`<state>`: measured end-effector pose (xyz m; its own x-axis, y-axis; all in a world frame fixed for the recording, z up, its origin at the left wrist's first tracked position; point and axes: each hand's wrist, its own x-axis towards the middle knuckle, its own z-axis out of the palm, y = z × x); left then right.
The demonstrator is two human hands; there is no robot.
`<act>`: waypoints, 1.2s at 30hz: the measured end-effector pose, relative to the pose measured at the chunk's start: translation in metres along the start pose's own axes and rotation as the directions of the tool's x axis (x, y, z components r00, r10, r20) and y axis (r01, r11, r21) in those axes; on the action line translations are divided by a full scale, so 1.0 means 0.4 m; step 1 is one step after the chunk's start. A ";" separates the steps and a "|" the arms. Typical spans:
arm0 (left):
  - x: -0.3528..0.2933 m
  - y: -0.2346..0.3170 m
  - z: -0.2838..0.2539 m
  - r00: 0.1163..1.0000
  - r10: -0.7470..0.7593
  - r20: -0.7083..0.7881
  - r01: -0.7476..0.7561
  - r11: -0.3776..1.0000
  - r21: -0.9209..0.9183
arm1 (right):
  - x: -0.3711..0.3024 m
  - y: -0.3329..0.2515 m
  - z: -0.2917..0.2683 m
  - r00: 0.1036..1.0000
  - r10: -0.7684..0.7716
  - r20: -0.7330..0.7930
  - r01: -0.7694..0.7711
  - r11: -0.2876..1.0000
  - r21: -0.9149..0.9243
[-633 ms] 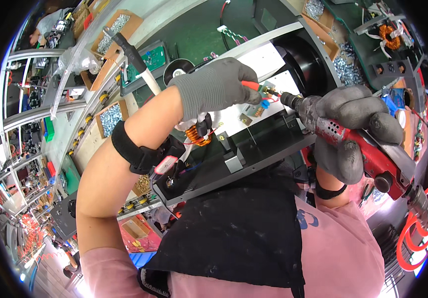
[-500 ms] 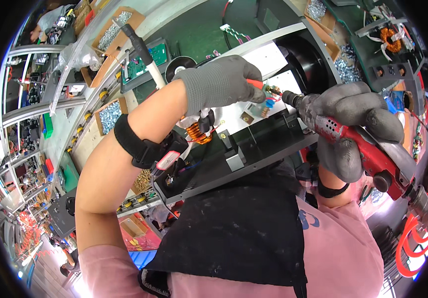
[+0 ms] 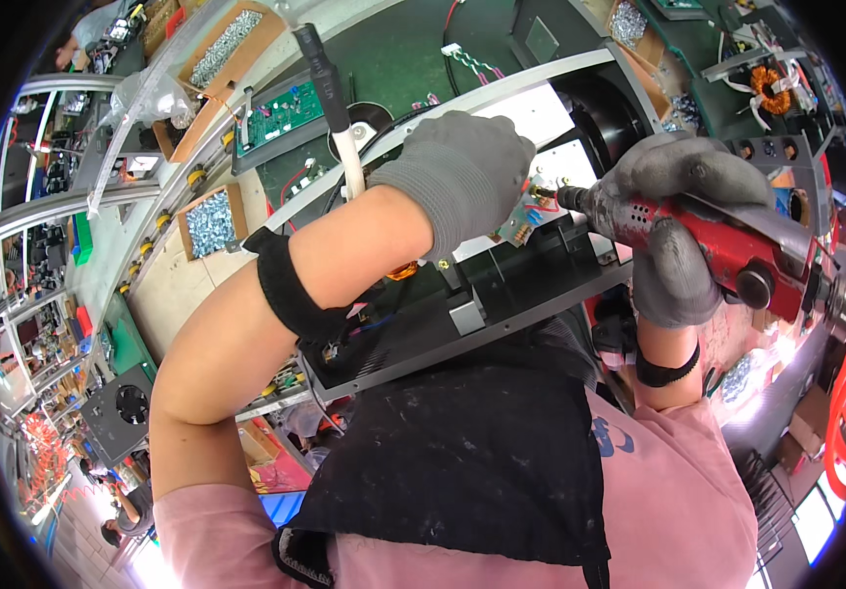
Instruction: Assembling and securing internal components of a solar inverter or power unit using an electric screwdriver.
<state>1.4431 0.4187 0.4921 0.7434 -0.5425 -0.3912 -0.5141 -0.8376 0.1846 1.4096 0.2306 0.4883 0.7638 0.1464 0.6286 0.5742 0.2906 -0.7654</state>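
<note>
My right hand [image 3: 683,211], in a grey coated glove, is wrapped round a red power screwdriver [image 3: 703,245]. Its dark nose points left at brass-coloured terminals [image 3: 544,193] on a white plate inside a black metal chassis [image 3: 531,304]. My left hand [image 3: 467,177], gloved too, is closed just left of the tool's tip. A bit of red shows at its fingertips, but most of what it grips is hidden behind the fingers. Just below it lies a small circuit board [image 3: 518,231] with a thin red wire. A copper coil [image 3: 402,270] is partly covered by my left forearm.
A black-and-white handle-like rod [image 3: 330,98] stands beside my left forearm. Boxes of screws [image 3: 211,226] and a green circuit board [image 3: 286,113] lie to the left. A coiled red hose [image 3: 840,422] hangs at right. Another coil [image 3: 768,88] sits in a unit at far right.
My left hand has rolled over and moved slightly right and down, covering most of the red piece that stuck out. The screwdriver has tilted to lie more level, its tip still at the terminals.
</note>
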 end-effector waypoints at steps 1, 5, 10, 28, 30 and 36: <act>-0.007 -0.002 0.004 1.000 0.001 -0.023 -0.001 1.000 -0.011 | 0.000 0.000 0.003 0.999 0.049 -0.015 -0.048 0.997 0.067; -0.015 -0.013 0.014 0.953 0.191 -0.234 -0.127 0.957 0.261 | 0.003 -0.011 0.029 0.978 0.183 -0.099 -0.181 0.983 0.026; 0.013 -0.004 0.011 0.961 0.118 -0.248 -0.073 0.980 0.185 | 0.041 -0.017 0.043 0.991 0.127 -0.052 -0.134 0.976 -0.174; 0.019 -0.018 -0.010 0.998 0.004 -0.069 0.004 0.992 0.124 | 0.077 0.003 0.103 0.972 0.221 -0.083 -0.236 0.934 -0.268; 0.019 -0.017 -0.010 1.000 -0.017 0.004 0.016 0.992 0.122 | 0.083 0.004 0.110 0.983 0.182 0.017 -0.171 0.951 -0.257; -0.021 -0.040 -0.013 0.965 0.067 -0.255 -0.074 0.997 -0.016 | 0.084 -0.044 0.117 0.975 0.222 -0.029 -0.224 0.958 -0.180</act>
<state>1.4474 0.4365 0.4971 0.7915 -0.5960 -0.1353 -0.5608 -0.7963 0.2269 1.4113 0.2745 0.5294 0.8805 0.1797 0.4386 0.4321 0.0758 -0.8986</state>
